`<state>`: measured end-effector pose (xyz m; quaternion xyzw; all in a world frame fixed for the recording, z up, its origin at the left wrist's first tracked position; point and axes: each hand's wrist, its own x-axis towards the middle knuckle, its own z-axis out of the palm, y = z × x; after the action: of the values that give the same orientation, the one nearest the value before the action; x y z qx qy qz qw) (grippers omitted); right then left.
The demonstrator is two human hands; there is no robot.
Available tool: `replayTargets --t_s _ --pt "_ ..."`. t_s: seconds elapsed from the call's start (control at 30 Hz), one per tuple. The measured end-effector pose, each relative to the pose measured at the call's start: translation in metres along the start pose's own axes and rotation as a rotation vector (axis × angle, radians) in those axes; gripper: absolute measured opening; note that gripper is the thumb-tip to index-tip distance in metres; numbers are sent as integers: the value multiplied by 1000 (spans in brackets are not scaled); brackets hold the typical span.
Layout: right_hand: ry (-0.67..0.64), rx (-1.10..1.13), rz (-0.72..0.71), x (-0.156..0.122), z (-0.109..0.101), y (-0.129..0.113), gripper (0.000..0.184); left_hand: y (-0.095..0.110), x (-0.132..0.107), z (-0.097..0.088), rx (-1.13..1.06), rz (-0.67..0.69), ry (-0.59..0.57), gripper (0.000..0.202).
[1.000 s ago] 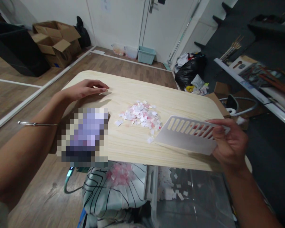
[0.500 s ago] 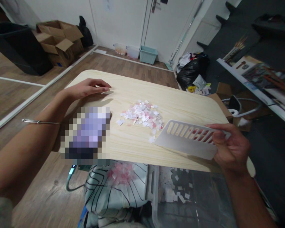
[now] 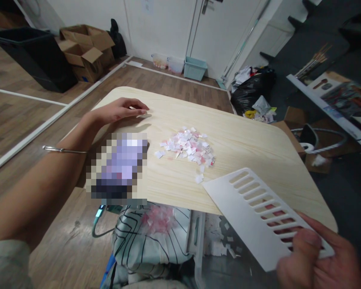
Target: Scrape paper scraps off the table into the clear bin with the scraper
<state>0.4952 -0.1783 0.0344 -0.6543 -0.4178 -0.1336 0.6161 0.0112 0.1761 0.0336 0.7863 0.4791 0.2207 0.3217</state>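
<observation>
My left hand [image 3: 122,110] rests at the far left of the pale wooden table [image 3: 225,116]. Its fingers reach out loosely, with a gap between thumb and forefinger, and nothing clearly shows in them. In my right hand [image 3: 319,257] is a white slotted plastic scraper [image 3: 243,212], gripped at its near right end and tilted. Its far corner is close to a stray paper bit [image 3: 199,178]. Beyond that lies a loose heap of small white and pink paper bits [image 3: 188,144]. A blurred-out phone-like object [image 3: 120,166] lies below my left hand.
Below the table's near edge is a clear plastic bin [image 3: 200,249] with white scraps. Striped fabric [image 3: 150,247] beside it carries pink bits. A teal cable [image 3: 94,226] hangs at the left. A black bin [image 3: 39,60] and cardboard boxes [image 3: 86,52] stand on the floor.
My right hand has drawn the scraper back toward me and turned it, away from the heap. The whole view has shifted slightly. My left hand stays in place on the table.
</observation>
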Motion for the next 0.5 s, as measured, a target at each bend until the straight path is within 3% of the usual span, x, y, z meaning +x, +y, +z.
replayTargets --t_s 0.03,0.07,0.1,0.13,0.23,0.37,0.5 --pt "-15 -18 65 -9 -2 -8 48 0 0 0 0 -3 1 73" --pt "-122 -40 188 -18 -3 -17 42 0 0 0 -1 -4 4 72" --pt "-61 -58 244 -26 -5 -25 43 0 1 0 -1 -4 7 71" --pt "-16 -53 253 -33 -5 -33 46 -1 1 1 -2 -1 9 71" --pt "-86 -11 273 -49 -5 -50 55 -2 2 1 -6 16 15 72" --pt "-178 20 264 -61 -11 -51 54 -1 2 1 -19 21 19 71" --pt "-244 31 360 -72 -22 -44 44 0 2 3 -22 18 10 74"
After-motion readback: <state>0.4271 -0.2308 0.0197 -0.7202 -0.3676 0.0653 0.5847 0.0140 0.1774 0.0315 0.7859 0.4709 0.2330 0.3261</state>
